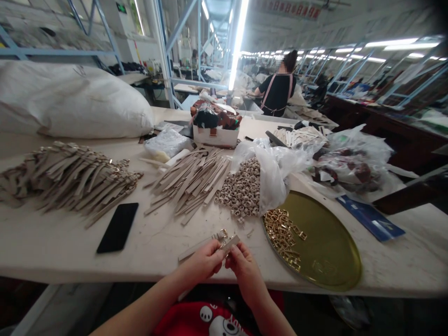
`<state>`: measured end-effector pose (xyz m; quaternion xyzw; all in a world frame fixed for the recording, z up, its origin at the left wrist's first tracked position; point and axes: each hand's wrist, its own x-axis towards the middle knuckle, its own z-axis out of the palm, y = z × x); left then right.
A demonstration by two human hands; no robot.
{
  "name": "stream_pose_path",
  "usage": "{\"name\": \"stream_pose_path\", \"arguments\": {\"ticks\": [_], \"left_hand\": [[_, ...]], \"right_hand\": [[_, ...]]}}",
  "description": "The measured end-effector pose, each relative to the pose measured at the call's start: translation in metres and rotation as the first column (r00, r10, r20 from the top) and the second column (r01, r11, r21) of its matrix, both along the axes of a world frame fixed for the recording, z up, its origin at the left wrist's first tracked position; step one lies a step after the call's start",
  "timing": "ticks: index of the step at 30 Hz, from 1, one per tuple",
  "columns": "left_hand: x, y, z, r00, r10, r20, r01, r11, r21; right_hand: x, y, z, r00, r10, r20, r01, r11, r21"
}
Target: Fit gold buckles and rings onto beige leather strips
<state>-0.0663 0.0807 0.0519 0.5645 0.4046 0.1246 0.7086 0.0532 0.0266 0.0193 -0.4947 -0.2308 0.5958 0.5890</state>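
Observation:
My left hand (205, 261) and my right hand (243, 263) meet at the table's near edge, both pinched on one beige strap (206, 243) with a gold buckle (223, 233) at its end. The strap runs left from my fingers over the tabletop. Just right of my hands lies a round gold tray (325, 252) with several gold buckles (282, 233) heaped on its left side. Beyond my hands lies a loose pile of beige straps (191, 179) and a heap of small beige loops (241, 189) spilling from a plastic bag (276, 170).
A black phone (118, 227) lies left of my hands. A pile of finished straps with buckles (70, 175) sits far left, behind it a big white sack (70, 100). A white box (215, 128), bags of dark parts (350, 161) and a blue packet (371, 218) lie around. A person in black works far back.

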Motion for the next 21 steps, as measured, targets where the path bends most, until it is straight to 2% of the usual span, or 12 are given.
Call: {"name": "stream_pose_path", "arguments": {"ticks": [3,6,10,16,18,21], "left_hand": [[0.003,0.003,-0.011,0.999,0.038,0.003,-0.038,0.999,-0.015],[0.004,0.003,-0.020,0.997,0.066,-0.046,-0.063,0.996,0.066],[0.003,0.002,-0.024,0.981,0.083,-0.175,-0.046,0.977,0.207],[-0.003,-0.001,-0.018,0.951,0.117,-0.287,0.003,0.923,0.385],[-0.007,-0.002,-0.014,0.951,0.105,-0.290,0.027,0.908,0.418],[-0.012,-0.001,-0.008,0.967,0.038,-0.254,0.073,0.907,0.414]], "right_hand": [[0.003,0.004,-0.005,0.997,0.033,0.067,-0.032,0.999,-0.010],[0.004,0.006,-0.013,0.956,0.004,0.295,-0.011,1.000,0.022],[0.008,0.005,-0.017,0.798,-0.009,0.602,-0.050,0.995,0.082],[0.014,0.005,-0.006,0.631,-0.025,0.776,-0.177,0.968,0.175],[0.013,0.006,-0.005,0.673,0.015,0.740,-0.162,0.979,0.128],[0.012,0.007,-0.006,0.860,0.160,0.485,-0.188,0.982,0.010]]}}
